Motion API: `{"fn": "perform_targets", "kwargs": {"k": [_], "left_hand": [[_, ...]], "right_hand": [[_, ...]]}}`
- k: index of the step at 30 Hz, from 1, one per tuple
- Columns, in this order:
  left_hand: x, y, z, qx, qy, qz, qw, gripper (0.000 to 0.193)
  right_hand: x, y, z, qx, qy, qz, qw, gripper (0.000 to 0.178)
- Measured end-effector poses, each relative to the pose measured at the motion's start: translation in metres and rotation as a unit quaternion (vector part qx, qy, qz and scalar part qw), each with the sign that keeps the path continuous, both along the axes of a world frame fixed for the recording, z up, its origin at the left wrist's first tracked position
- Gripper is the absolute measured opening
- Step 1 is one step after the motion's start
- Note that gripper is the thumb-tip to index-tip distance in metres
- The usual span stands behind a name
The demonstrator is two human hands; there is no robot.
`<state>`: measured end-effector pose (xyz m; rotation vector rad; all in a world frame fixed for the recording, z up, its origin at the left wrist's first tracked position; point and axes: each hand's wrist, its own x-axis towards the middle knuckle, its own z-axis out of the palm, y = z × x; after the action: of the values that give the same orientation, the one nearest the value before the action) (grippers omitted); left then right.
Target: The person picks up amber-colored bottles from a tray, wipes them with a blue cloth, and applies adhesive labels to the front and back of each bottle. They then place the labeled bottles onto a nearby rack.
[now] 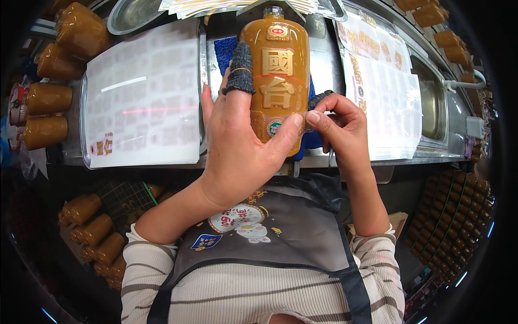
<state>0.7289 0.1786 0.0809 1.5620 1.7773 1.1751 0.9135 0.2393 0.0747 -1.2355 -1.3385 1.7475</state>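
Bottle lies long-axis outward, neck farthest (left fingers spread, right fingers pinched).

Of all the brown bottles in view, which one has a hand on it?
The brown bottle with large gold characters at upper centre: the left hand is on it. No hand touches the other bottles.

The bottle is brown — the sleeves striped.
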Motion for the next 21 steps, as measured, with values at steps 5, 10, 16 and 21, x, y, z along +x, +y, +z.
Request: {"fn": "perform_targets", "kwargs": {"k": [5, 10, 16, 21], "left_hand": [[0.001, 0.001, -0.003, 0.020, 0.006, 0.007, 1.000, 0.055], [-0.003, -0.001, -0.006, -0.011, -0.055, -0.003, 0.998, 0.058], [-0.029, -0.011, -0.010, -0.045, -0.219, -0.106, 0.969, 0.077], [-0.038, -0.017, -0.022, -0.061, -0.263, -0.143, 0.952, 0.077]], "right_hand": [[-0.002, 0.000, -0.009, 0.021, -0.009, -0.002, 1.000, 0.017], [0.000, 0.000, -0.018, 0.010, -0.034, -0.058, 0.998, 0.023], [0.001, -0.014, -0.007, 0.068, -0.048, -0.010, 0.996, 0.049], [-0.002, -0.009, -0.023, 0.072, -0.011, 0.020, 0.997, 0.057]]}}
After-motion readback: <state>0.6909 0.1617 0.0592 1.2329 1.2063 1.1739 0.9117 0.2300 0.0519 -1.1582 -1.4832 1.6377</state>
